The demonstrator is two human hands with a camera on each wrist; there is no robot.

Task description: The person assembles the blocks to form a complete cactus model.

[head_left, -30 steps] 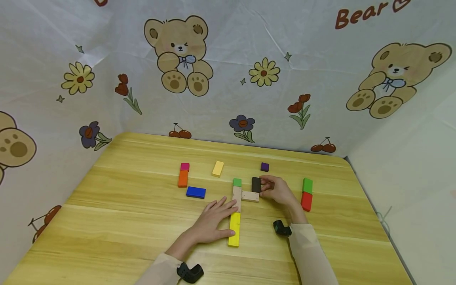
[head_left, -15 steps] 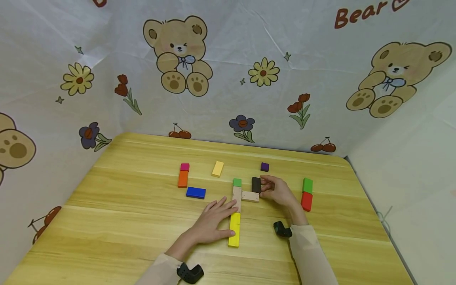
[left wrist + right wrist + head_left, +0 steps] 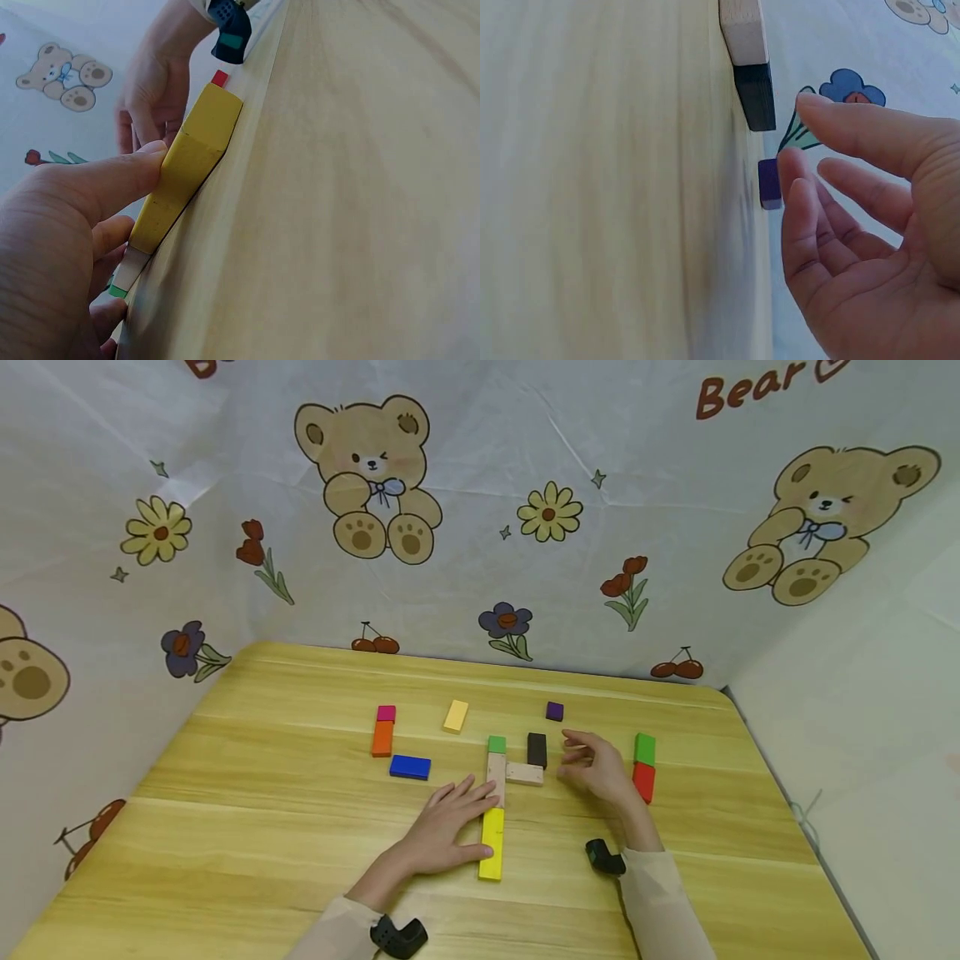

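My left hand [image 3: 438, 835] lies with fingers spread along the left side of a row of blocks. Its thumb touches the long yellow block [image 3: 492, 839], and its fingertips reach the pale wooden block [image 3: 496, 770] beyond. A small green block [image 3: 497, 744] caps the row's far end. Off the row's right side, another pale wooden block [image 3: 524, 773] lies crosswise, with a black block [image 3: 537, 750] standing away from its right end. To the right of the black block, my right hand [image 3: 603, 777] hovers with loosely bent fingers, holding nothing; the right wrist view shows a gap between them.
Behind lie a purple cube [image 3: 554, 712] and a cream block [image 3: 455, 717]. On the left are a pink block [image 3: 386, 713], an orange block [image 3: 382, 739] and a blue block [image 3: 410, 767]. Green [image 3: 645, 749] and red blocks [image 3: 643, 782] sit beside the right wrist.
My right hand has let go of the black block and drawn back a little to the right. The black block stays in place. The left hand keeps its position on the row.
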